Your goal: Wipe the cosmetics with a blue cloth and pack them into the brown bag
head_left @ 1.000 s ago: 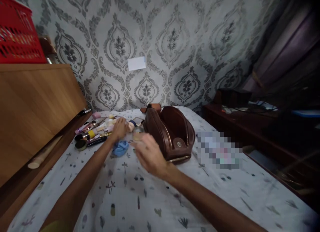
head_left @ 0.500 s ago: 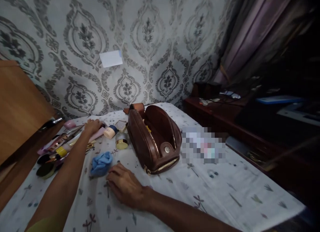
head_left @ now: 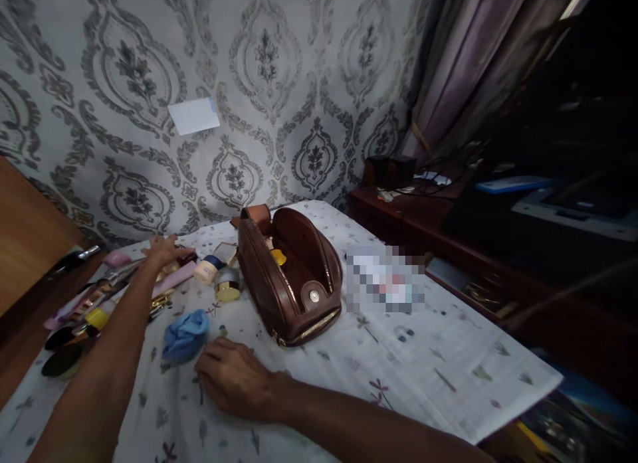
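Note:
My left hand (head_left: 163, 249) reaches far across the patterned sheet (head_left: 409, 357) to the row of cosmetics (head_left: 100, 303) near the wall, its fingers spread over a small dark item there. My right hand (head_left: 232, 378) lies palm down on the sheet, fingers loosely curled, just right of a crumpled blue cloth (head_left: 185, 335). An open brown leather pouch (head_left: 289, 270) stands to the right of both hands, with something yellow inside. A gold-lidded jar (head_left: 228, 285) and a small cream bottle (head_left: 206, 269) sit between my left hand and the pouch.
A wooden board (head_left: 30, 230) rises at the left edge. A dark wooden side table (head_left: 413, 204) with small items stands at the right, beside a purple curtain (head_left: 458, 71). Patterned wallpaper with a white card (head_left: 193, 115) is behind.
My right hand dropped from near the pouch onto the sheet beside the blue cloth. My left hand shifted left along the cosmetics. The view swung to the right.

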A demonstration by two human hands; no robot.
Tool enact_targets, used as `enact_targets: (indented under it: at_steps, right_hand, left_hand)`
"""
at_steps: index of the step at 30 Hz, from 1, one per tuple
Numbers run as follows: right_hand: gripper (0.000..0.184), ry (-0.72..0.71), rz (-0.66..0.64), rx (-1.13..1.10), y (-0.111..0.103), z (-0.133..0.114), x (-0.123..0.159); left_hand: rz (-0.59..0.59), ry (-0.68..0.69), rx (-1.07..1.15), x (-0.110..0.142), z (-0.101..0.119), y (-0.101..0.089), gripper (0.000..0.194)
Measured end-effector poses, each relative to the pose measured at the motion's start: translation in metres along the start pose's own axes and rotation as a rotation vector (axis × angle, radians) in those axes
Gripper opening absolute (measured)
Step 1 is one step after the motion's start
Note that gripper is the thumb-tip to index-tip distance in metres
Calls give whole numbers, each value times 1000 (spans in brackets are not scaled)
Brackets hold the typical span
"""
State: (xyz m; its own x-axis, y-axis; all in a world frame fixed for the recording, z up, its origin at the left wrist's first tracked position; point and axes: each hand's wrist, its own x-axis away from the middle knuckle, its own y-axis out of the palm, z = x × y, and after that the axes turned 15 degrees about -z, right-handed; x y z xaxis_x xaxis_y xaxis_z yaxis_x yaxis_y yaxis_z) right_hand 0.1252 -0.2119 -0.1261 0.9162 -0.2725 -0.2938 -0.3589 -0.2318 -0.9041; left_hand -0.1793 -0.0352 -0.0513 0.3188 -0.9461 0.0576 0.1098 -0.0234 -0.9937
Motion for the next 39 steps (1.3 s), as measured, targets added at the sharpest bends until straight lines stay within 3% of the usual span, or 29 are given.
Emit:
enact_targets:
  at_steps: [3, 6, 13, 17, 20, 25, 29, 31, 35, 39]
  right_hand:
    - [8, 1, 0, -5, 0, 0, 0]
    - [8, 13, -3, -22, -1, -1, 0]
    - [10, 10, 12, -175, 1, 0, -1]
    - [16, 39, 92, -341, 7, 5, -1]
    - [33, 124, 162, -528, 10, 9, -2]
    - [61, 262, 235, -802, 7, 9, -6]
    - [59, 255, 332, -836, 5, 13, -5]
    - [51, 304, 357, -820, 6, 17, -4]
    - [49, 440, 329, -822, 9, 24, -5]
    - [58, 455, 303, -781, 6, 22, -1]
  left_hand:
    - [71, -38, -30, 16, 4, -2, 59]
    - [135, 32, 18, 32, 7, -5, 44]
    - [180, 84, 65, 72, 15, -4, 31]
    - [260, 133, 80, 109, 21, -10, 30]
    - [359, 242, 82, 148, 28, -11, 29]
    - [353, 409, -7, 221, 59, 16, 26]
    - [214, 589, 159, 262, 81, 40, 26]
    - [176, 632, 282, 268, 80, 45, 25]
    - [266, 501, 268, 254, 51, 54, 32]
    - [134, 436, 202, 238, 22, 72, 37]
